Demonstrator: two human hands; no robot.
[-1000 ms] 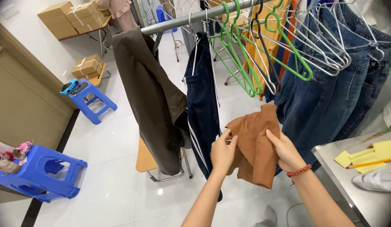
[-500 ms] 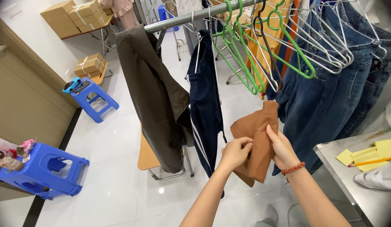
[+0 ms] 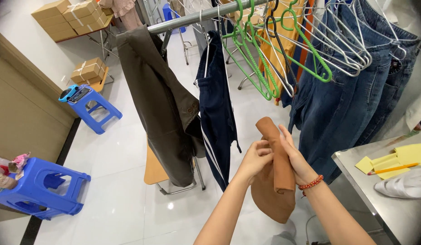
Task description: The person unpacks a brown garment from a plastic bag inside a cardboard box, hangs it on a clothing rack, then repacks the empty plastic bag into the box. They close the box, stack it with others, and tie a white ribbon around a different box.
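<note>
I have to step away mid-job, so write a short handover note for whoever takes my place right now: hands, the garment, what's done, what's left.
Left hand: pinching the rust-brown garment near its upper edge.
Right hand: wrapped around the same cloth, pressing the fold.
Garment: held in the air in front of the clothes rail, folded into a narrow strip, lower part hanging loose.
Done: partly folded lengthwise.
Left: the hanging end is not folded; empty green hangers are on the rail.

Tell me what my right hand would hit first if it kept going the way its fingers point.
The right hand points up and left, fingers lying on the brown cloth, so it meets that first. Beyond it, probably the navy trousers, though depth is unclear.
</note>
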